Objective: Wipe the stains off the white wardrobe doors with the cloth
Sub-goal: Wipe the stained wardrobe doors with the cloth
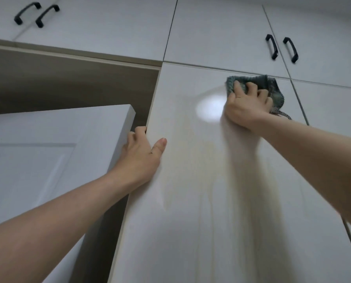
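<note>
Two hands engaged: right hand clamped the bunched cloth under its fingers against the wardrobe door; left hand gripped the door's edge. Cloth judged soft, light, best held bunched in the palm.

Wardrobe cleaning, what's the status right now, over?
Right hand presses the green cloth near the top of the white door. Left hand grips that door's left edge. Faint yellowish streaks below the cloth. Nothing in the way.
</note>
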